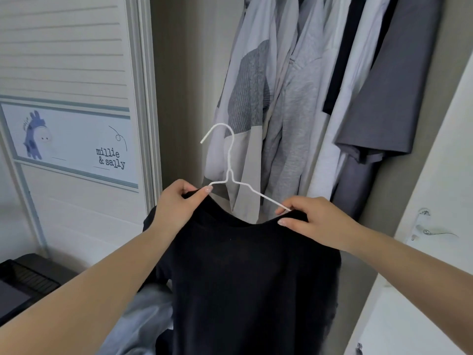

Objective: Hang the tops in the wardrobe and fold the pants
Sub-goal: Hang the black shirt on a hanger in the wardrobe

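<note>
Two grips, left hand (176, 203) and right hand (311, 217), each pinching one black top (245, 278) on one white hanger (229, 160).

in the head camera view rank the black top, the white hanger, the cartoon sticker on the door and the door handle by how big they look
1. black top, though it is nearest the camera
2. cartoon sticker
3. white hanger
4. door handle

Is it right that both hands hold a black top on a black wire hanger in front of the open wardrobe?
Not quite: the hanger is white, not black. The head view shows its white wire above the neckline. The rest stands: the left hand and the right hand both hold the black top in front of the open wardrobe.
</note>
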Tool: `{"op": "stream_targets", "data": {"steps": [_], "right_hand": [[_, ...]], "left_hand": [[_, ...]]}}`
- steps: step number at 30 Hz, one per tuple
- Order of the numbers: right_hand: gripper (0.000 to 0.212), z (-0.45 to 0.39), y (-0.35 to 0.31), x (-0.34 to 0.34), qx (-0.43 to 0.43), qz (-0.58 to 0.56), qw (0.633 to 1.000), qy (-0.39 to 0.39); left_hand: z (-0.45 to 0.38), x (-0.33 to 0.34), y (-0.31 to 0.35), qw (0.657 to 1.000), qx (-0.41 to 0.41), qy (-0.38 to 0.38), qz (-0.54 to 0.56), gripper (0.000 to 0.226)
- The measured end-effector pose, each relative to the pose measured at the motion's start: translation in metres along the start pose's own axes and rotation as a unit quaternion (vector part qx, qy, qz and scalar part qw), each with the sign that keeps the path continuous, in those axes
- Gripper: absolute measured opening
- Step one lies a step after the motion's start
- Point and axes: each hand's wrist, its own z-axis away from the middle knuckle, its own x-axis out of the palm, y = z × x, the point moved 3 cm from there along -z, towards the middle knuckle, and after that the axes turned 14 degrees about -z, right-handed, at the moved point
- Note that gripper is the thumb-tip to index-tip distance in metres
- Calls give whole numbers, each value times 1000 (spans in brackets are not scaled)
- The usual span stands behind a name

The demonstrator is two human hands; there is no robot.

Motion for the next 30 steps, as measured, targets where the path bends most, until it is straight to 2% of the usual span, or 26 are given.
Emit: {"op": "stream_targets", "data": {"steps": [3, 8, 11, 12, 15, 18, 20, 22, 26, 30], "right_hand": [[11, 0, -6, 4, 11, -62, 997, 46], [19, 13, -3, -3, 45, -144, 982, 110], [18, 12, -14, 4, 66, -217, 966, 125], [17, 10, -19, 7, 74, -245, 958, 128], [17, -2, -35, 18, 103, -369, 913, 142], [20, -25, -53, 22, 115, -519, 833, 149], [19, -45, -67, 24, 102, -580, 795, 142], [17, -63, -80, 28, 82, -616, 773, 128], [27, -99, -89, 31, 44, -669, 733, 114], [48, -147, -80, 25, 45, -673, 733, 92]], "left_hand": [[-1, 5, 5, 1000, 12, -4, -6, 38], [-10, -8, -5, 998, 32, -5, -54, 37], [-16, -9, -5, 998, 58, -9, -24, 24], [-17, -7, -2, 998, 59, -20, -18, 30], [-12, 0, 17, 996, 53, -58, 30, 50], [1, 8, 41, 980, 58, -127, 139, 58], [14, 12, 55, 971, 80, -155, 164, 64], [24, 13, 65, 963, 114, -156, 190, 70], [23, 3, 75, 953, 180, -114, 215, 58], [-2, -3, 77, 950, 227, -62, 206, 56]]}}
